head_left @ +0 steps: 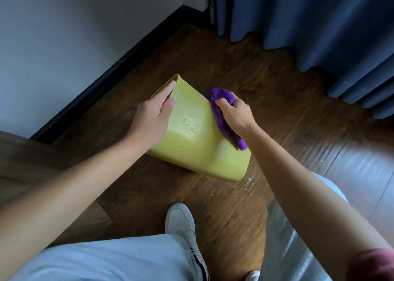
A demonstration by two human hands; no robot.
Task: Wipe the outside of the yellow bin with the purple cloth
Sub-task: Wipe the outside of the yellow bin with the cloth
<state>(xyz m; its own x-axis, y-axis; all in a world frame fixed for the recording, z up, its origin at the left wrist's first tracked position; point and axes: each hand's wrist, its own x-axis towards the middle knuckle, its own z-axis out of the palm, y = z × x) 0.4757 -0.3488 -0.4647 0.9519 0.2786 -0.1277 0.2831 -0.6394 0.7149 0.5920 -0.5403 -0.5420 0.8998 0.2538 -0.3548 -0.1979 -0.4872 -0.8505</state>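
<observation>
Right now the left hand (154, 115) holds the yellow bin (198, 140) at its open end. Its fingers lie flat along the rim, and the thumb presses on the bin's side. The right hand (236, 114) is closed around the purple cloth (221, 114) and pushes it against the right edge of the bin. Part of the cloth hangs down along that edge. The bin is tipped over, with its open end pointing away from the person and its bottom near them. A wet, bubbly patch shows on the bin's top side. It sits low over a brown wood floor (266, 84), in a corner. Small white drops (248, 184) dot the floor beside the bin. Blue curtains (309, 20) hang to the right, and a white wall (64, 35) with a dark baseboard (119, 71) stands to the left. A white shoe (181, 223) shows below.
</observation>
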